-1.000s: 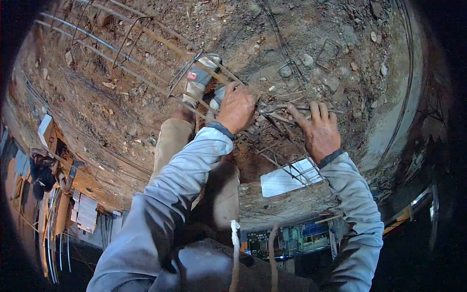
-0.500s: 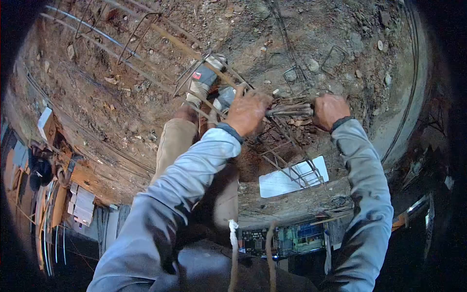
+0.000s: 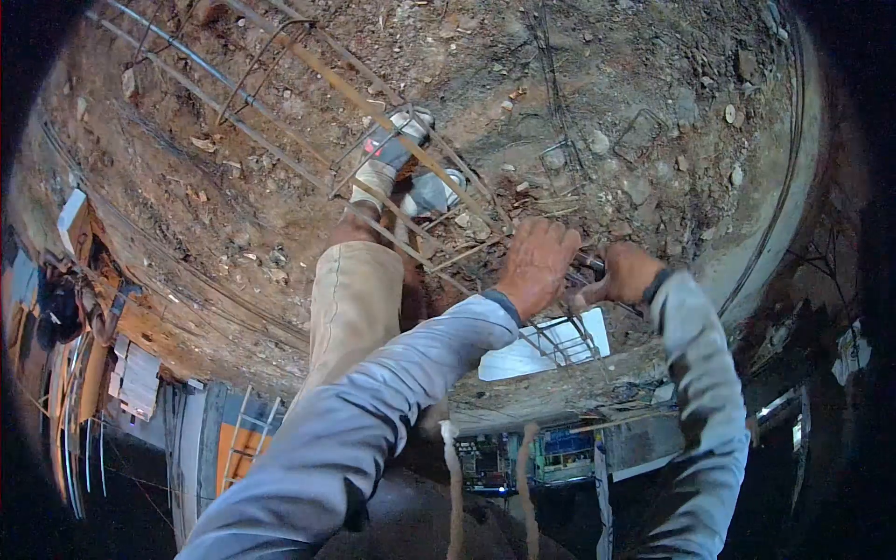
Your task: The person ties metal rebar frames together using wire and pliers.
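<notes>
A dark bundle of tie wires (image 3: 588,265) lies between my two hands, mostly covered by them. My left hand (image 3: 541,266) is closed with its fingers curled at one end of the bundle. Facing it, my right hand (image 3: 629,273) grips the other end, thumb bent underneath. Just below the hands is a narrow rebar cage (image 3: 563,345), partly hidden by my left wrist, with a white board (image 3: 509,360) behind it. A longer rebar cage (image 3: 341,86) runs from the upper left towards my left hand, passing over my shoe (image 3: 401,140).
Stony soil (image 3: 467,84) surrounds the cages. Thin steel rods (image 3: 551,75) and a loose bent stirrup (image 3: 639,126) lie farther up. Dark cables (image 3: 793,140) curve along the right edge. Another person (image 3: 61,308) is at far left, beside long bars (image 3: 70,420).
My left hand has moved right and down, away from the long cage and close to my right hand. My right hand has dropped lower. Less of the wire bundle shows between them.
</notes>
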`<state>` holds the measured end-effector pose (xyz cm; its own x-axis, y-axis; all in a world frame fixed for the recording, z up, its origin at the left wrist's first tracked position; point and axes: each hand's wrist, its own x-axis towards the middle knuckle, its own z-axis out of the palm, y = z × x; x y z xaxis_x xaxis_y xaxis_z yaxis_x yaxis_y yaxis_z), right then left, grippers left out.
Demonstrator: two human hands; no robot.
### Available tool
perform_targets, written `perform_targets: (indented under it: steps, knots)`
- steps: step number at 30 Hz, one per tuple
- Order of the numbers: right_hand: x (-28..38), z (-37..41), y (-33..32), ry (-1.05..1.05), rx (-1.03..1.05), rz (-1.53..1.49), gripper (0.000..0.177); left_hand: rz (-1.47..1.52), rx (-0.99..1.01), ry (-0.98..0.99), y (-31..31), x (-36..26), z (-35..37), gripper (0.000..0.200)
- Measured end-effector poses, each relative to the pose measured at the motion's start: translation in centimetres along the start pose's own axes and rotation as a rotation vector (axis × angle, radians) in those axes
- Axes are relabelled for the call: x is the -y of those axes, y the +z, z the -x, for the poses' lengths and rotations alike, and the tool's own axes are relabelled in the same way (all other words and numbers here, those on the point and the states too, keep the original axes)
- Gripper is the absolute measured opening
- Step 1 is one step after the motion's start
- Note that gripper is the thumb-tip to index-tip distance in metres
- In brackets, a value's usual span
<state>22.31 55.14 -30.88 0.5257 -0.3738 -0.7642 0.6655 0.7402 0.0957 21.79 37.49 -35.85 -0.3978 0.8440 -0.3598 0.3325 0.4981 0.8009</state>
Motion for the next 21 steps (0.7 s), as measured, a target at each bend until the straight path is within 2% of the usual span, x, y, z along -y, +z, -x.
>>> perform_targets:
  steps: [2,3,4,6,8,11,13,14,16,17,18,20,21]
  knots:
    - [-0.5,1.3,4.0,-0.121,-0.952,0.452,0.060,0.122,0.142,-0.106,-0.5,-0.1,-0.7,0.038]
    - [-1.1,0.5,5.2,-0.065,-1.077,0.625,0.070,0.148,0.122,-0.147,-0.1,0.1,-1.2,0.041]
    - [-1.3,0.0,6.3,-0.057,-1.077,0.627,0.070,0.155,0.120,-0.143,-0.3,0.1,-1.5,0.041]
    - [-1.2,-1.0,8.0,-0.028,-1.406,0.615,0.069,0.109,0.129,-0.129,-1.0,-0.1,-1.6,0.037]
    - [-0.7,-1.8,8.3,-0.019,-1.387,0.494,0.077,0.115,0.186,-0.143,-1.5,-0.2,-2.0,0.036]
    - [0.0,-1.7,8.5,-0.040,-1.333,0.438,0.079,0.088,0.296,-0.188,-1.2,0.5,-2.6,0.034]
    - [-0.4,-2.8,7.8,-0.019,-1.521,0.613,0.069,0.070,0.341,-0.207,-0.8,0.3,-2.2,0.033]
    - [-1.4,-3.6,7.0,-0.011,-1.523,0.616,0.069,0.066,0.327,-0.220,-0.6,0.3,-2.3,0.033]
    - [-3.4,-5.0,5.1,-0.082,-1.449,0.591,0.052,0.061,0.306,-0.232,-0.4,0.1,-2.4,0.032]
    - [-3.7,-5.2,4.7,-0.134,-1.464,0.579,0.031,0.014,0.264,-0.193,-0.3,-0.2,-2.0,0.031]
    - [-4.0,-5.1,4.5,-0.137,-1.470,0.573,0.031,-0.038,0.225,-0.150,-0.2,-0.4,-1.6,0.030]
    - [-4.2,-4.3,4.1,-0.260,-1.228,0.418,0.019,-0.065,0.217,-0.144,-0.1,-0.9,-0.6,0.034]
    - [-4.3,-4.1,3.8,-0.286,-1.244,0.441,0.015,-0.067,0.156,-0.123,0.0,-1.0,-0.2,0.037]
